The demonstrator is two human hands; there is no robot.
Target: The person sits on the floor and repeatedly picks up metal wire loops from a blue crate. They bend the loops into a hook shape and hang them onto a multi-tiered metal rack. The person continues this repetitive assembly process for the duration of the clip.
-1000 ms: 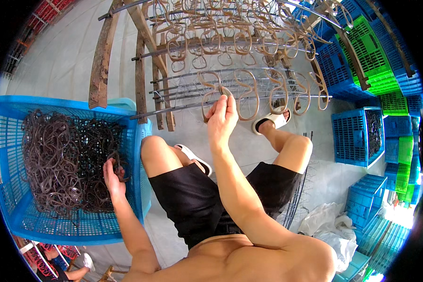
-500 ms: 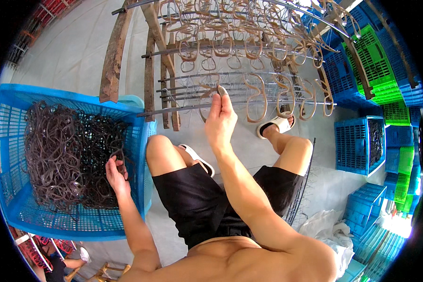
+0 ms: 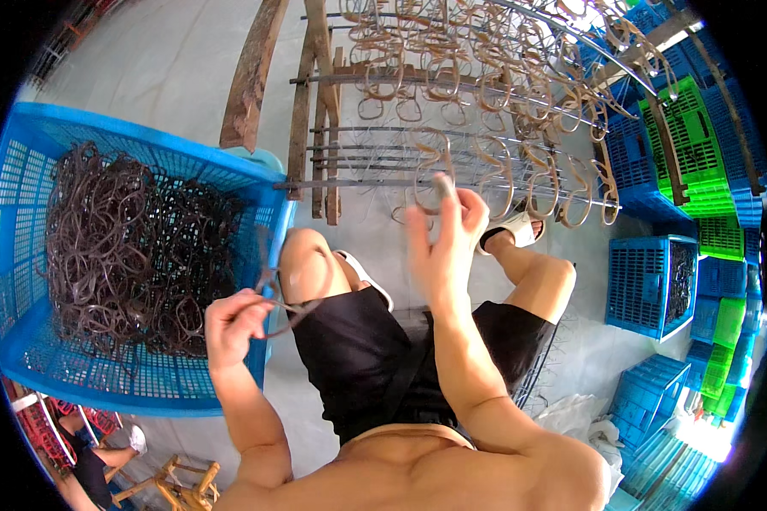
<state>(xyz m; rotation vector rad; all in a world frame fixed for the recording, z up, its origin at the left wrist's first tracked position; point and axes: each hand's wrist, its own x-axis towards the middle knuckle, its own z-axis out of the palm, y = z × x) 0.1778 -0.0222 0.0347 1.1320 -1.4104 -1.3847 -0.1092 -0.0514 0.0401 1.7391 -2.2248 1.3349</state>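
My left hand [image 3: 237, 326] has its fingers closed on a dark eyeglass frame [image 3: 302, 317], which is blurred and hangs out over my knee beside the crate's edge. In the blue crate [image 3: 136, 400] at the left lies a tangled heap of dark eyeglass frames [image 3: 102, 281]. My right hand [image 3: 448, 243] is raised in front of the rack's lowest rod, thumb and fingers apart with nothing seen between them. A greyish cover [image 3: 444, 186] sits on one fingertip. Just beyond it, tan eyeglass frames [image 3: 492, 175] hang from the metal rod [image 3: 366, 183].
Wooden posts [image 3: 251, 77] carry the rack's rows of rods. Blue and green crates [image 3: 686, 136] are stacked at the right, near a smaller blue crate [image 3: 643, 285] of dark pieces. A white plastic sheet [image 3: 592, 426] lies lower right. Another person's leg [image 3: 115, 460] shows at lower left.
My left hand has come out of the crate, drawing a dark eyeglass frame toward me. My right hand has drawn back from the rod, its pinched fingers now spread. The whole view has shifted slightly.
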